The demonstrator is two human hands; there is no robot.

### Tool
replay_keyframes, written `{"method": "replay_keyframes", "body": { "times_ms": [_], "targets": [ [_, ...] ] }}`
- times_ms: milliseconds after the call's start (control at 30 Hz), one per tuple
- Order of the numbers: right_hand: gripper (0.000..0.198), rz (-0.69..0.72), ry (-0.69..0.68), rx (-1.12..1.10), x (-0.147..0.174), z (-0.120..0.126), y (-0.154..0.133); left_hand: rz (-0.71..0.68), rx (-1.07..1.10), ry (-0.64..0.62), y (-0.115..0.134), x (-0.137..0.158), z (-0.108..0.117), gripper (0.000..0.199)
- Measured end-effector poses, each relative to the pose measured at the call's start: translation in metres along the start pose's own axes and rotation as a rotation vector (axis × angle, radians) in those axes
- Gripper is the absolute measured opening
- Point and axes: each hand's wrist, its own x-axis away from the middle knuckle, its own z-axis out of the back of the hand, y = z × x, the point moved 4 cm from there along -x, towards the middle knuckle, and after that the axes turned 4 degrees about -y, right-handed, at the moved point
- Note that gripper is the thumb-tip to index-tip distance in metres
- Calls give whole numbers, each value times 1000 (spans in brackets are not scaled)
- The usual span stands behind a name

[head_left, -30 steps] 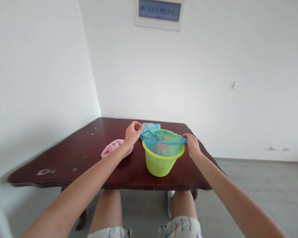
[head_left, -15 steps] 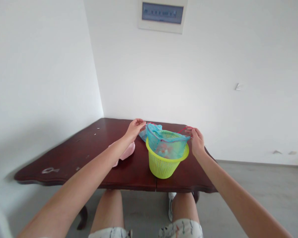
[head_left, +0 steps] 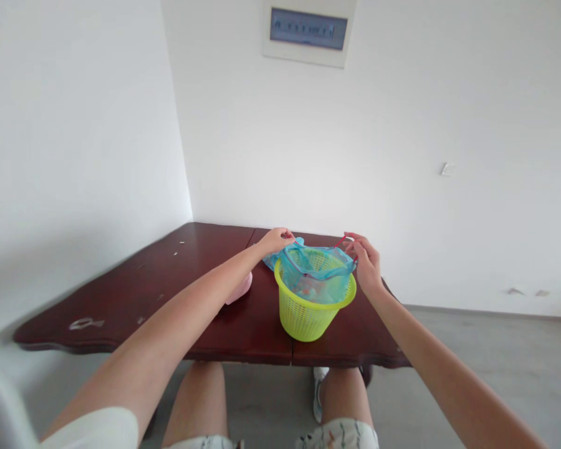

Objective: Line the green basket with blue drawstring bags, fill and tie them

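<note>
A yellow-green perforated plastic basket (head_left: 308,319) stands upright near the table's front edge. Inside its mouth hangs a translucent blue drawstring garbage bag (head_left: 325,288) with a red drawstring. At the far left of the rim, my left hand (head_left: 277,241) pinches the bag's upper edge. On the right side, my right hand (head_left: 367,260) has its fingers closed on the bag's edge, and the red drawstring loops over its index finger. More blue plastic lies behind the basket on the left; whether it belongs to the same bag I cannot tell.
A pink object (head_left: 241,290) lies on the dark red-brown wooden table (head_left: 135,274), partly hidden by my left forearm. White walls stand to the left and behind. A breaker panel (head_left: 308,28) and a switch (head_left: 447,169) are on the back wall.
My left hand has moved right, toward the basket's middle, with the bag's edge. The bag's mouth has slackened and opened wider. My right hand has lifted a loop of red drawstring.
</note>
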Motion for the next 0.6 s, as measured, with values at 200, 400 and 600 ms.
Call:
{"method": "replay_keyframes", "body": {
  "times_ms": [200,400,600],
  "targets": [
    [36,-120,123,-164,-7,30,-18,69,296,162,7,-7,9,19],
    [17,-374,139,-520,9,66,-22,89,596,265,23,22,42,30],
    [13,-549,149,-712,35,88,-20,28,766,304,43,63,65,27]
  ]
}}
